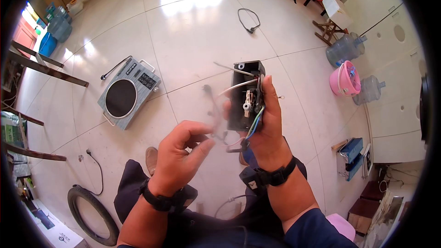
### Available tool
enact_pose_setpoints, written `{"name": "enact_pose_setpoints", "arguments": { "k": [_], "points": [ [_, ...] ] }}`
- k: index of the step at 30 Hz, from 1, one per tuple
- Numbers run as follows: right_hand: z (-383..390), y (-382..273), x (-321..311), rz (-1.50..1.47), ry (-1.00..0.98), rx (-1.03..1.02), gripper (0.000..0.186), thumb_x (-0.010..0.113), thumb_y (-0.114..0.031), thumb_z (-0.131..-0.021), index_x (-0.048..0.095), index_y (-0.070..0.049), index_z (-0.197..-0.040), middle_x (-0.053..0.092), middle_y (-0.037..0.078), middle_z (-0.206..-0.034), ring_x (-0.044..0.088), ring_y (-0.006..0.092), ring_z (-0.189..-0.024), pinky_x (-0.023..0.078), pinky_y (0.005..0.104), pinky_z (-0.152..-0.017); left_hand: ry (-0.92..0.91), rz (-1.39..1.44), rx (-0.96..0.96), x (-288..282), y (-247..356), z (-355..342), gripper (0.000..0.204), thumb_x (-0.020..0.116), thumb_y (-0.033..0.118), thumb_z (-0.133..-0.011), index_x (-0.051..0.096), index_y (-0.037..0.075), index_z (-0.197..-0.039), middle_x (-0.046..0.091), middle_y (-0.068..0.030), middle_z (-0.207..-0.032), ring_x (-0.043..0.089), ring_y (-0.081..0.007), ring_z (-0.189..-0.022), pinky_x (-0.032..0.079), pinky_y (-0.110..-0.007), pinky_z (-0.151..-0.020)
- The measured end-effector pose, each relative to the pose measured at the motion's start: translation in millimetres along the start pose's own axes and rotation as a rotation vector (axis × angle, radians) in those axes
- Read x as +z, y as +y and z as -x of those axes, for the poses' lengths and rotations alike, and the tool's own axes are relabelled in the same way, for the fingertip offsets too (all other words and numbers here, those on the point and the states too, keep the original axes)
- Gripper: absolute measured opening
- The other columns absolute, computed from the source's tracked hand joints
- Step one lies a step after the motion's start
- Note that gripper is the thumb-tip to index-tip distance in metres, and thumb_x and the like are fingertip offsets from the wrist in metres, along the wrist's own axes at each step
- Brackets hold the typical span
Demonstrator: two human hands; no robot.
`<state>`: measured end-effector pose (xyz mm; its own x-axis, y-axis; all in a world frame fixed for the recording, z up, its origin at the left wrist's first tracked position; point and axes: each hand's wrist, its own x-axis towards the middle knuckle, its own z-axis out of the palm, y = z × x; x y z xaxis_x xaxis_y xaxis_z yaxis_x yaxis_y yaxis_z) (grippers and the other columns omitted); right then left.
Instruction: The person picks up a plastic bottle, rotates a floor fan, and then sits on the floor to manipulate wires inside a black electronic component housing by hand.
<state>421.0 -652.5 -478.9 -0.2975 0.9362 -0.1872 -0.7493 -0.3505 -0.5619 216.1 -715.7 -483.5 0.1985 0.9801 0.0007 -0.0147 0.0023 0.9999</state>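
My right hand [271, 131] grips an open black rectangular plastic housing [236, 103], its thumb along the right side. Inside sits a metal contact part [248, 101]. A white wire [239, 84] leaves the housing to the left, and a blue and a green wire [255, 124] run down its right edge to a black cable end [243, 145]. To the left of the housing is my left hand [181, 154], thumb and forefinger drawn together at a thin greyish wire [216, 115] smeared by motion. What hangs on that wire is too blurred to name.
A portable electric cooktop [131, 93] lies on the tiled floor at left. A black tyre [93, 216] and a plug cord [96, 170] are near lower left; another cord [249, 20] lies farther ahead. At right are a pink bucket [344, 80], water jugs [342, 49] and a blue toolbox [350, 158].
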Motion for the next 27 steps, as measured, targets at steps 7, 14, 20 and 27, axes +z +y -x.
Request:
{"name": "enact_pose_setpoints", "arguments": {
  "k": [7,14,20,27],
  "points": [
    [-5.3,9.7,1.1,-0.040,0.087,-0.086,0.052,0.049,-0.055,-0.102,0.055,-0.007,-0.120,0.067,0.012,-0.100,0.071,0.0239,-0.083,0.059,0.0372,-0.073,-0.078,-0.125,0.061,3.3,-2.9,2.8,0.015,0.072,0.000,-0.090,0.064,0.001,-0.103,0.064,-0.0063,-0.099,0.063,-0.0109,-0.089,0.051,-0.024,-0.080],
    [-10.2,25.4,-4.9,-0.108,0.090,-0.046,0.048,0.056,-0.051,-0.100,0.055,-0.006,-0.119,0.065,0.012,-0.101,0.070,0.0249,-0.087,0.059,0.0390,-0.077,-0.001,-0.121,0.060,22.8,-5.0,2.9,0.018,0.076,0.004,-0.085,0.069,0.002,-0.101,0.068,-0.0047,-0.092,0.061,-0.0131,-0.080,0.051,-0.027,-0.075],
    [-8.5,27.9,2.5,-0.049,0.067,-0.037,0.046,0.065,-0.041,-0.097,0.052,-0.004,-0.121,0.063,0.012,-0.103,0.069,0.0248,-0.089,0.059,0.0391,-0.078,0.058,0.005,-0.055,22.7,-12.2,10.8,0.020,0.074,0.006,-0.089,0.067,0.000,-0.107,0.070,-0.0062,-0.095,0.063,-0.0122,-0.085,0.051,-0.027,-0.082],
    [-1.7,22.3,10.7,0.174,-0.077,-0.050,0.064,0.073,-0.019,-0.091,0.038,-0.003,-0.142,0.057,0.016,-0.126,0.063,0.0295,-0.112,0.057,0.0460,-0.091,0.103,0.218,-0.091,18.1,-1.7,6.2,0.017,0.054,0.015,-0.104,0.058,-0.001,-0.110,0.067,-0.0066,-0.091,0.063,-0.0134,-0.086,0.050,-0.028,-0.082]
  ]
}}
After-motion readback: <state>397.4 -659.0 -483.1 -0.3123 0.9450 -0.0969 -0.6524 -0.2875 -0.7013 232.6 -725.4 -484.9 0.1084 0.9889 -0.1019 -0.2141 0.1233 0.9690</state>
